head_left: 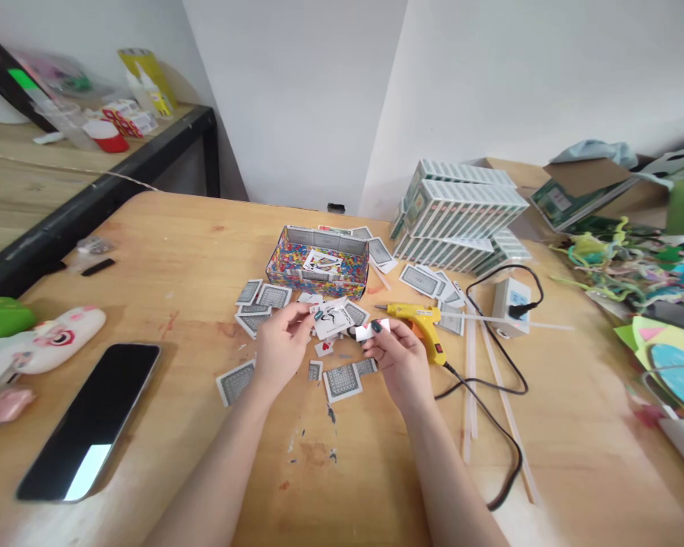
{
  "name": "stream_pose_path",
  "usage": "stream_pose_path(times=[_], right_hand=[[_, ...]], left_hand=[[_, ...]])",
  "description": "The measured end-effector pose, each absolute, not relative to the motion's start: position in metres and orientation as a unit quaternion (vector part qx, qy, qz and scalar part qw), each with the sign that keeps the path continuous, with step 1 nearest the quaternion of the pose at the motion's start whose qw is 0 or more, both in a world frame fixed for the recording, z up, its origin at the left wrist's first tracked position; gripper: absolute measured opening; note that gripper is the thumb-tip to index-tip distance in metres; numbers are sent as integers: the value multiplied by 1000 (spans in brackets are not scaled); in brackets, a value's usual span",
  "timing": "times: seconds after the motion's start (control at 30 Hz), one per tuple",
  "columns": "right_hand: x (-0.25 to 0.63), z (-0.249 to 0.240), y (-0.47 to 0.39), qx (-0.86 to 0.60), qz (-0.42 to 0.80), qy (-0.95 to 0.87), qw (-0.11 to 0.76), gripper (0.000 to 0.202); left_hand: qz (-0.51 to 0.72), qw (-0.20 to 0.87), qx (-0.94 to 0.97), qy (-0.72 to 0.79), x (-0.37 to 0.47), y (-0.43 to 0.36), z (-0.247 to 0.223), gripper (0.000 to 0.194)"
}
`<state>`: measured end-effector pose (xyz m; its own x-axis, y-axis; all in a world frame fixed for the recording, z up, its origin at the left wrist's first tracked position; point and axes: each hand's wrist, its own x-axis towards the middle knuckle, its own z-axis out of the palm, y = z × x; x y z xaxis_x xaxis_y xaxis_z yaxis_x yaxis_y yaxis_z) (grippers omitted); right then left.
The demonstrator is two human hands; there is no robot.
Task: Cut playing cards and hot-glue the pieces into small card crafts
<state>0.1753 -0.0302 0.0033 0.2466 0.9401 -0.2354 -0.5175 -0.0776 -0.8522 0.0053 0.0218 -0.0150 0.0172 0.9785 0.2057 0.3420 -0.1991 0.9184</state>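
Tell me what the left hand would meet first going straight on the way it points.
Beyond the card it holds, the left hand would probably meet the near wall of the patterned box; hand height is unclear, so loose cards in front might come first.

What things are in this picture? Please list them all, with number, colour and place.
Table: one, light wood, centre
Open box: one, multicoloured, mid-table
Loose cards: many, mostly grey-backed, around the box
Glue gun: one, yellow, right of the box
Glue sticks: several, whitish, right of the gun
Cable: one, black, right
Socket block: one, white, right
Stacked boxes: several, green-white, by the wall
Craft scraps: many, mixed, far right
Phone: one, black, front left
Side table: one, wood and black, upper left
Smaller clutter: uncountable, mixed, both sides
Left hand: one, green nail, holding an illustrated card
Right hand: one, green nail, holding a white piece
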Motion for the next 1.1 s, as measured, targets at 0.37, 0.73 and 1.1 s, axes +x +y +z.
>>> stream_pose_path(times=[0.37, 0.73, 1.1], right_hand=[[177, -2, -29, -554, 547, -211, 592, 24], [181, -7, -27, -585, 523, -241, 571, 20], [182, -3, -27, -601, 510, -239, 567, 18]], left_hand=[[404, 397, 665, 486, 17, 15, -11, 16], [392, 410, 669, 480, 17, 14, -11, 16], [379, 454, 659, 464, 19, 12, -9, 16]])
